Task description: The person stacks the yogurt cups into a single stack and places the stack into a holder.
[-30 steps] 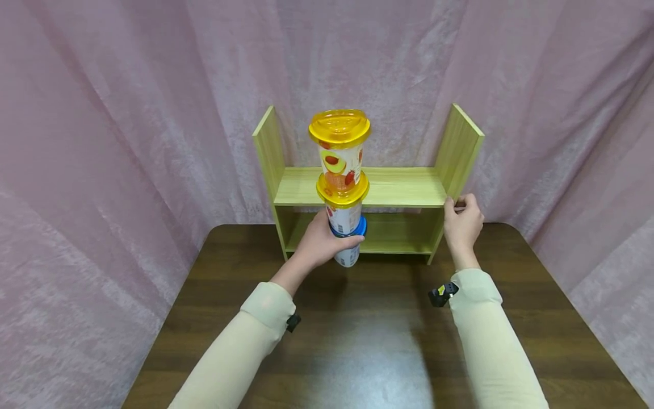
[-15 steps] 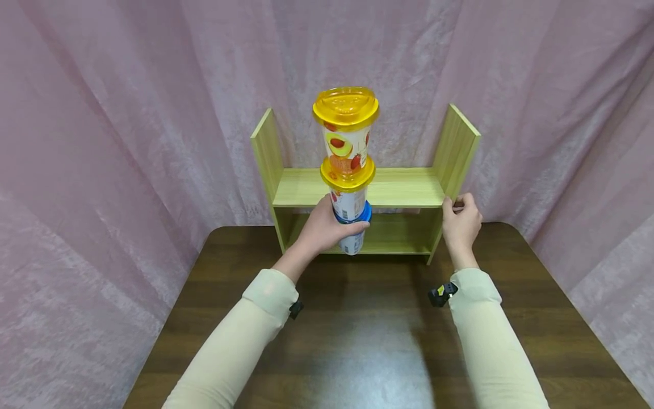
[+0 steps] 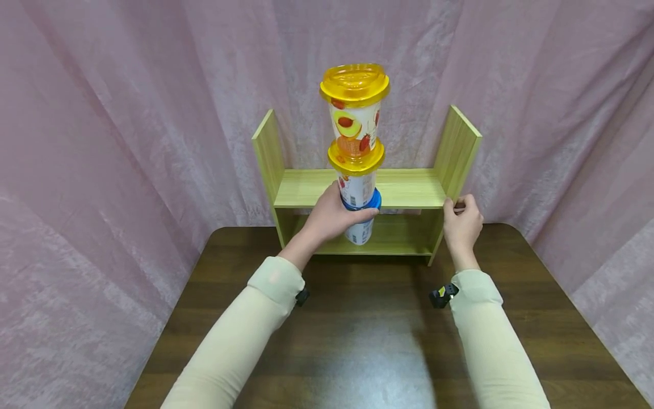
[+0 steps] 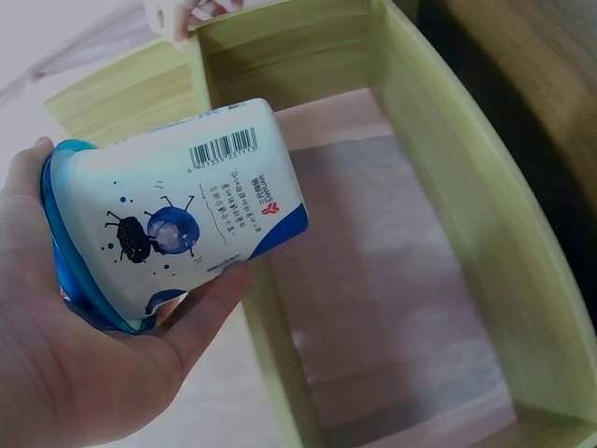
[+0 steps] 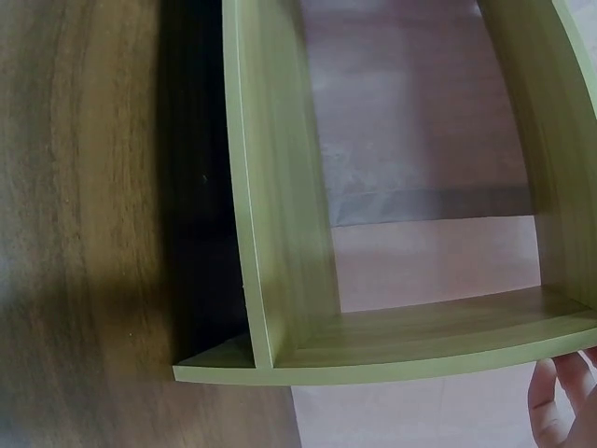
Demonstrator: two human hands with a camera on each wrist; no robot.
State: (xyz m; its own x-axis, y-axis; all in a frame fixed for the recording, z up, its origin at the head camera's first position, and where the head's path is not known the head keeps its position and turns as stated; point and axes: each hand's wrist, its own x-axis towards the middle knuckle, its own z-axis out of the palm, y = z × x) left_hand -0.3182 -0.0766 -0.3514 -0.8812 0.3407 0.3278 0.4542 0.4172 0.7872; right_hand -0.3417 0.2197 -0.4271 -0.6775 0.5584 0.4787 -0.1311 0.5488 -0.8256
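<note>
My left hand [image 3: 329, 217] grips a stack of three lidded yogurt cups near its bottom, raised in front of the shelf. The lowest yogurt cup [image 3: 360, 232] has a blue lid; my thumb lies across it just below that lid. In the left wrist view this cup's white wall [image 4: 201, 187] shows a barcode and blue print. Above sit the middle yogurt cup [image 3: 356, 159] and the top yogurt cup [image 3: 355, 88], both with yellow lids and fruit prints. My right hand [image 3: 462, 224] pinches the right side panel of the light wooden shelf [image 3: 409, 187] at upper-board height.
The two-tier shelf stands at the back of the dark wooden table [image 3: 357, 329]. Its side panels rise above the upper board, on the left [image 3: 268, 147] and right [image 3: 457, 153]. A pink curtain [image 3: 204, 102] hangs close behind.
My left hand has lifted the cup stack higher and a little to the right; its top now rises well above the shelf's side panels. My right hand stays on the shelf.
</note>
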